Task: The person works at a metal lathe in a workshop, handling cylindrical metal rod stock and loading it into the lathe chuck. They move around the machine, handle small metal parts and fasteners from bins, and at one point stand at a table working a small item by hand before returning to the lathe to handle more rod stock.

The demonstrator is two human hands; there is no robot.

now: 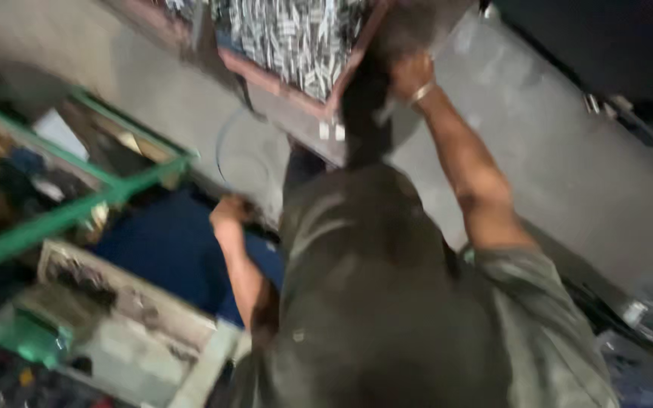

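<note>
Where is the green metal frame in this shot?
In the head view the green metal frame runs along the left side of the picture, over cluttered shelves, left of the lower hand and the blue surface beside it.

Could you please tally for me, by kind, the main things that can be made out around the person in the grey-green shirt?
Person in a grey-green shirt: 1
Hands of that person: 2
Wood-framed tray of metal pieces: 1
Bracelet: 1
Green frame rack: 1
Total: 6
</note>
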